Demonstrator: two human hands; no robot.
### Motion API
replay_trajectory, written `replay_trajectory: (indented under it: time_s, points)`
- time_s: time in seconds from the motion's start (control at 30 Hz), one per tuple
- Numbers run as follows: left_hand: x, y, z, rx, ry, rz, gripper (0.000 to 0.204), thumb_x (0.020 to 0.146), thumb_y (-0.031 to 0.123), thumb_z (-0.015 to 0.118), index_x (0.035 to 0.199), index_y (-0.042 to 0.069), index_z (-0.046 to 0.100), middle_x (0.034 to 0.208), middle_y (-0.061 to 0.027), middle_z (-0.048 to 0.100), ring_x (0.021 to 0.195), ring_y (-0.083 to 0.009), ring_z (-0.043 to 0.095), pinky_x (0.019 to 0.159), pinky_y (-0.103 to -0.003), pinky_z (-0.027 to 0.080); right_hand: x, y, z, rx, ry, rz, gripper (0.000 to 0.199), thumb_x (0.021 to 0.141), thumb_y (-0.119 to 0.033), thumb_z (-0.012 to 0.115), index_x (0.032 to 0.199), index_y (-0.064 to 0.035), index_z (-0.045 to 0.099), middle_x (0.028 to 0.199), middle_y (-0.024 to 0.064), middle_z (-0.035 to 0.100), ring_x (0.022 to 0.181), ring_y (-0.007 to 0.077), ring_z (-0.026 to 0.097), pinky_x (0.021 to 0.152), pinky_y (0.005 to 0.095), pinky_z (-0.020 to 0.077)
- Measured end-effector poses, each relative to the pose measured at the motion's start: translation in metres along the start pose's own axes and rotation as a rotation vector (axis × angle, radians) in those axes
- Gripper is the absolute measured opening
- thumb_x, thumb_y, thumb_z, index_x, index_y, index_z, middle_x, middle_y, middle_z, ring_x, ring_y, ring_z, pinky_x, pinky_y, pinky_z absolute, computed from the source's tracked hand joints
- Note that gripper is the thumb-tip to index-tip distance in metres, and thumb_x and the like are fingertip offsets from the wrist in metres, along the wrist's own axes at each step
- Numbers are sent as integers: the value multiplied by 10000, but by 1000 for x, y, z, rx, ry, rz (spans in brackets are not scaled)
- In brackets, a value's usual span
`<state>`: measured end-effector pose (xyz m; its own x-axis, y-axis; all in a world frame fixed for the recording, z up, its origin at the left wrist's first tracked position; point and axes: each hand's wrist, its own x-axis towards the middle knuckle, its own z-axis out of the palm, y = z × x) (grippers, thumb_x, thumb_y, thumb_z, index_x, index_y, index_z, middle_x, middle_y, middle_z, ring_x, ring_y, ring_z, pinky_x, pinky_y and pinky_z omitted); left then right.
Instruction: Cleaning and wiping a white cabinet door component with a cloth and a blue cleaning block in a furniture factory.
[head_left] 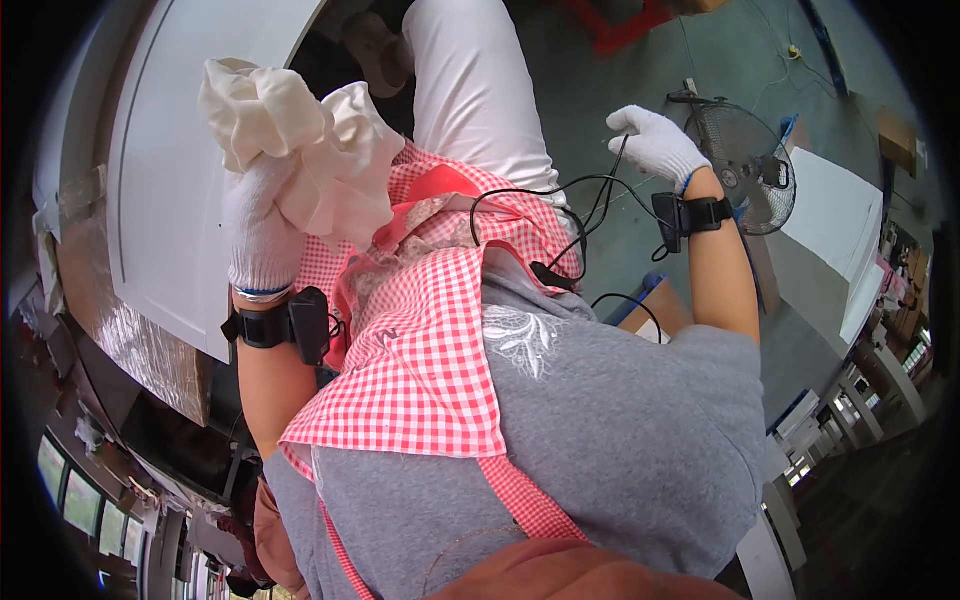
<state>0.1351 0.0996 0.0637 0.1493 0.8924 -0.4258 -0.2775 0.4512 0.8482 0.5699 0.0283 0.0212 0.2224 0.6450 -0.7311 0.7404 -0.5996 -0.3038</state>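
A bunched cream cloth is gripped in my left hand, which wears a white knitted glove. Its folds rise above the fingers and hang over to the right, hiding most of them. The cloth is held up near the edge of a white panel. My right hand, gloved in white too, is out to the right in the air with nothing in it. Its fingers are loosely bent, with a gap to the thumb. Beyond it stands a black fan with a round wire cage.
Black cables cross in front of my red checked apron toward the black device on my right wrist. A large white box stands at the right. Clear wrap covers an edge below the panel. Something red lies on the floor ahead.
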Motion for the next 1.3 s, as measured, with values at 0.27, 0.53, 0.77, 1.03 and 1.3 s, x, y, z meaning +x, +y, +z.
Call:
replay_trajectory:
  time_s: [0.27, 0.53, 0.77, 1.03, 1.3]
  points:
    - [6, 6, 28, 236, -31, -94, 573, 882, 148, 749, 1395, 18, 531, 1227, -102, 656, 1123, -201, 651, 957, -336, 541, -49, -34, -15, 321, -126, -400, 214, 862, -96, 696, 1044, -1, 756, 1018, 57, 741, 922, 139, 681, 836, 294, 543]
    - [7, -3, 64, 429, -227, -252, 544, 832, 211, 816, 1305, 36, 614, 1181, -56, 686, 1059, -134, 640, 939, -298, 509, -61, -75, 20, -106, -587, -655, 291, 805, -268, 713, 1023, -96, 799, 903, 117, 768, 799, 281, 726, 753, 364, 573]
    - [18, -22, 56, 253, -270, -418, 458, 882, 139, 745, 1298, 7, 605, 1198, -80, 682, 1076, -159, 660, 957, -294, 519, -61, -94, 39, -232, -633, -653, 242, 804, -292, 677, 876, -77, 761, 805, 125, 730, 741, 300, 706, 685, 415, 555]
    - [28, -42, 65, 280, -392, -363, 426, 888, 165, 772, 1257, 30, 607, 1182, -48, 655, 1091, -126, 605, 976, -281, 488, -71, -84, 34, -291, -622, -560, 251, 842, -333, 698, 918, -105, 771, 862, 99, 754, 816, 284, 724, 758, 384, 564]
    - [33, -5, 41, -135, -153, -64, 425, 958, 128, 660, 1360, 30, 561, 1207, -72, 663, 1065, -175, 659, 963, -317, 528, -24, -121, -76, 1, 421, -774, 229, 892, -110, 710, 1099, -16, 734, 1015, 145, 735, 917, 262, 725, 836, 338, 566]
